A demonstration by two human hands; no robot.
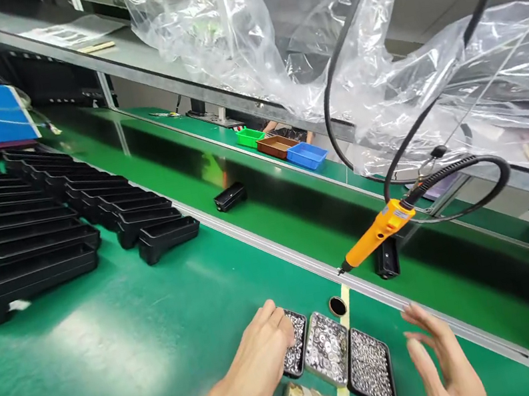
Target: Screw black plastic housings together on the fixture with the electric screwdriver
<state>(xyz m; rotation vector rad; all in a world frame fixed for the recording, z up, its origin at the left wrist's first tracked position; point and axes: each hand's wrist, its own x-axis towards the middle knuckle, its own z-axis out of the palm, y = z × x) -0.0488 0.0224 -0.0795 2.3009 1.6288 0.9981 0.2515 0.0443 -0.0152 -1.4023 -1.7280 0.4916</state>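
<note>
Because the small silvery metal pieces [299, 342] lie loose, the left-hand reach appears best made with the fingertips alone, lifting straight up so that none scatter. Left of both hands, hollow, elongated black housings [36, 273] stand in rows. The left hand [262, 337] has its fingers bunched over the pieces, which lie in a black rectangular tray [295, 375] beneath and just right of it; whether it pinches one cannot be told. Between the hands follow a grey rectangular tray [327, 379] of washer-like pieces and a second black rectangular tray [392, 376], nearest the right hand [446, 357]. That hand is spread, thumb apart from fingers, with nothing visible in its grasp.
</note>
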